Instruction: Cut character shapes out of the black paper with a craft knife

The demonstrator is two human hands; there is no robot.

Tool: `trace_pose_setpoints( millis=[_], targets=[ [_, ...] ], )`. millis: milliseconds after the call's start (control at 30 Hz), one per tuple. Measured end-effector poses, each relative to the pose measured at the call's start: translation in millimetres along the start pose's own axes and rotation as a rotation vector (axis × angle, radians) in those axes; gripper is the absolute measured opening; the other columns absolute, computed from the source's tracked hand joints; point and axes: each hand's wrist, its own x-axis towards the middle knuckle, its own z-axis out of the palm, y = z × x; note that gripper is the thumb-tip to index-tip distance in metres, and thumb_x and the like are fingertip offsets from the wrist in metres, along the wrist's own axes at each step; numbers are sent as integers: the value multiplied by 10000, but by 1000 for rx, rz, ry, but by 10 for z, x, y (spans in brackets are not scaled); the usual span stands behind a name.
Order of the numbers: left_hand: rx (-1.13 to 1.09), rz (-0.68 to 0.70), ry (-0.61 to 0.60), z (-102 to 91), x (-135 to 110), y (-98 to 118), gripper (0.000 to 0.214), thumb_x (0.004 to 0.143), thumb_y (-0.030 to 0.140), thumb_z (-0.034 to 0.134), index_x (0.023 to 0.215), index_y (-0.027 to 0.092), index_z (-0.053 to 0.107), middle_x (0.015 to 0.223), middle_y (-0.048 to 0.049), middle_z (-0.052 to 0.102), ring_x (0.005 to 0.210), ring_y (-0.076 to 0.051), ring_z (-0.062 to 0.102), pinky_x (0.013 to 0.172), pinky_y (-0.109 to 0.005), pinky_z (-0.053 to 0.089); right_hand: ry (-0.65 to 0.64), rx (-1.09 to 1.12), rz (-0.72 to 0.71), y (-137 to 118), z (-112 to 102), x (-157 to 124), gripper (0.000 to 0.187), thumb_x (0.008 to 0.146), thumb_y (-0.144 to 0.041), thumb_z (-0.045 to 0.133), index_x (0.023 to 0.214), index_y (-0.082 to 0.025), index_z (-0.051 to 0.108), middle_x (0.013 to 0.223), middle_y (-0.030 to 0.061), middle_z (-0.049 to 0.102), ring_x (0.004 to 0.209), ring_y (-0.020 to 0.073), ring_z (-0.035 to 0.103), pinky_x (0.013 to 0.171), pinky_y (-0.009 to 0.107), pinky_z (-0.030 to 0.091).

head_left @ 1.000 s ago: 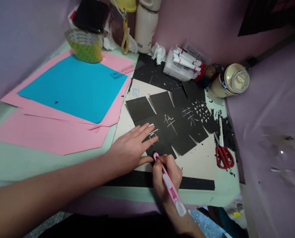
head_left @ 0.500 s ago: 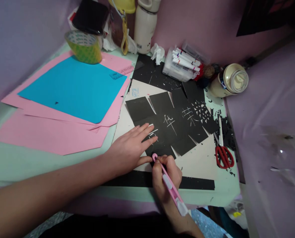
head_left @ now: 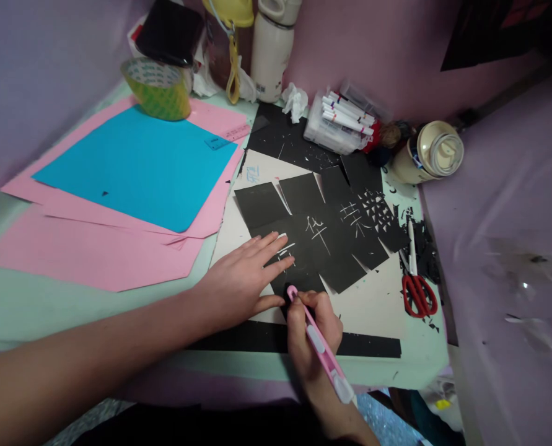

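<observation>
My left hand [head_left: 250,272] lies flat with fingers spread on the near left part of a black paper [head_left: 303,248]. Slits run into the paper's edges, and white-lined characters and small triangular cut-outs mark its surface. In my right hand [head_left: 317,328] is a pink craft knife [head_left: 324,350], gripped like a pen. Its tip end points at the paper's near edge beside my left thumb; the blade itself cannot be made out. Beneath the black paper is a white sheet [head_left: 373,310], with a black paper strip [head_left: 368,345] along the table's front edge.
Red-handled scissors [head_left: 419,296] lie among black scraps on the right. Blue paper [head_left: 145,167] rests on pink sheets [head_left: 94,254] at left, under a tape roll [head_left: 164,93] and ruler [head_left: 227,137]. Behind stand a white bottle [head_left: 273,56], a marker box [head_left: 338,121] and a cup [head_left: 429,152].
My right hand and the craft knife have shifted very slightly right. My left hand stays in place on the black paper.
</observation>
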Motion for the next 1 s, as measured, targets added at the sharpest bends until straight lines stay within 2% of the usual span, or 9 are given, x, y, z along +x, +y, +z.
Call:
trace_pose_setpoints(
  millis=[200, 367, 633, 800, 1000],
  targets=[
    [-12, 16, -18, -13, -11, -30, 719, 839, 513, 698, 1433, 181, 469, 1589, -130, 288, 1479, -300, 254, 1192, -465, 275, 6, -27, 11, -6, -21, 32, 75, 875, -173, 570, 816, -194, 612, 716, -4, 672, 581, 127, 605, 548, 231, 481],
    [20, 16, -35, -5, -13, -41, 749, 856, 544, 663, 1450, 146, 440, 1593, -123, 275, 1485, -284, 241, 1201, -443, 258, 7, -67, -9, -6, -19, 51, 56, 879, -191, 599, 843, -185, 642, 681, -12, 662, 530, 114, 586, 510, 218, 464],
    [7, 20, -29, 2, -16, -47, 704, 880, 536, 634, 1443, 157, 446, 1597, -115, 268, 1488, -278, 232, 1210, -425, 230, -13, -95, -38, 8, -8, 48, 19, 882, -184, 619, 874, -185, 636, 709, -18, 665, 548, 104, 584, 539, 217, 474],
    [-21, 15, -26, 0, -16, -47, 642, 904, 484, 615, 1434, 155, 459, 1597, -115, 267, 1489, -279, 229, 1212, -434, 226, -62, -132, -92, -30, -19, 79, 65, 897, -168, 583, 836, -180, 600, 709, -12, 644, 546, 99, 573, 533, 212, 454],
    [-8, -7, -50, -15, -10, -28, 660, 880, 439, 653, 1441, 156, 452, 1601, -111, 260, 1489, -279, 231, 1209, -437, 235, -104, -181, -96, -110, -18, 149, 139, 894, -163, 553, 759, -191, 537, 612, -46, 565, 462, 79, 478, 475, 200, 386]
  ],
)
